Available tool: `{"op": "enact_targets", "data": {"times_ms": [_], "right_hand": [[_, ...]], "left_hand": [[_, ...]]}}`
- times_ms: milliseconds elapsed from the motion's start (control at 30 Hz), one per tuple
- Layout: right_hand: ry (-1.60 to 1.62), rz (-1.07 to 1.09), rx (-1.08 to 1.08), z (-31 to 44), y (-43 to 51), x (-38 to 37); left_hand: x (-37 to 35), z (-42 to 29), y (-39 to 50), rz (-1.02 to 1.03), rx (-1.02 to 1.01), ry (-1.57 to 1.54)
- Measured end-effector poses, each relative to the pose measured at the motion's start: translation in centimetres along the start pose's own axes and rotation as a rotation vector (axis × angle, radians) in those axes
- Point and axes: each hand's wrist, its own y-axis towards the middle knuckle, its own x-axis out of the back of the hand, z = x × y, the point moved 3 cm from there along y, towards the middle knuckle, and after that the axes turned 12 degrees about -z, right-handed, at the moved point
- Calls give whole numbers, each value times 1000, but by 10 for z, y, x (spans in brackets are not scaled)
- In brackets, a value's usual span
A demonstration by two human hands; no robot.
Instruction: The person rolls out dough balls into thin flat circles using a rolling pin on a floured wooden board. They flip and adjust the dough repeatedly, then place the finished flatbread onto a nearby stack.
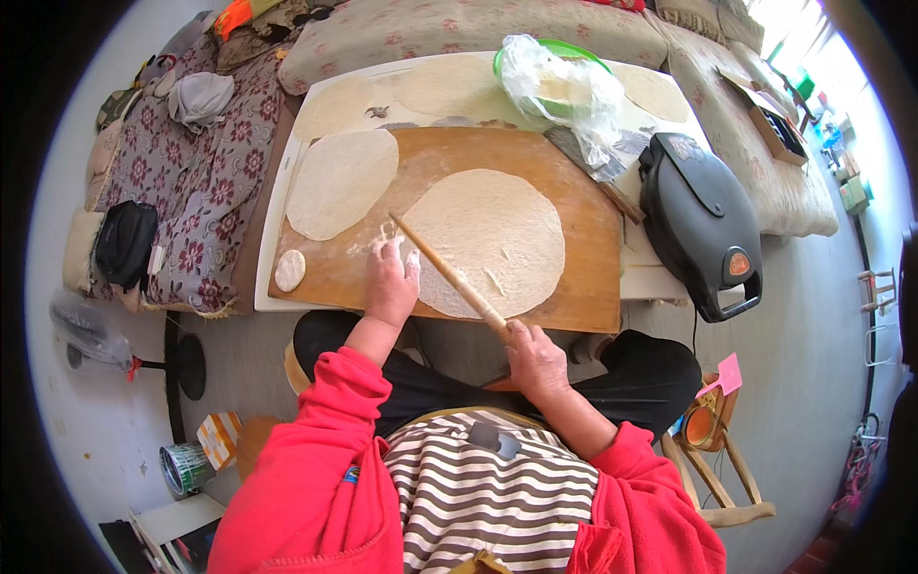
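Note:
My right hand point(536, 359) grips the near end of a thin wooden rolling pin point(452, 276), which slants over a large round sheet of dough point(495, 222) on a wooden board point(459, 151). Floured, my left hand point(392, 271) rests on the board left of the pin's far end, its fingers by a small curl of dough point(388, 230); whether it grips anything is unclear. Another thin dough sheet point(344, 183) lies at the board's left, with a small dough disc point(290, 270) nearer the front edge. Small dough strips lie on the large sheet.
A black electric griddle point(699, 222) stands at the right. Beside it, a cleaver point(592, 168) lies across the board's corner. Behind are a green basket with a plastic bag point(559, 86) and more dough sheets point(445, 85) on the white table point(272, 251). A wooden stool point(717, 473) stands lower right.

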Motion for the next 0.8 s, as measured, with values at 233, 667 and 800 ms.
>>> {"op": "enact_targets", "data": {"times_ms": [233,667,800], "right_hand": [[-24,-256,-43,-32,25,32],[-280,-292,-99,-101,45,49],[-236,-304,-62,-105,61,66]], "left_hand": [[-58,-107,46,269,-599,44],[-232,-220,67,426,-416,0],[-194,-182,85,364,-501,-135]]}}
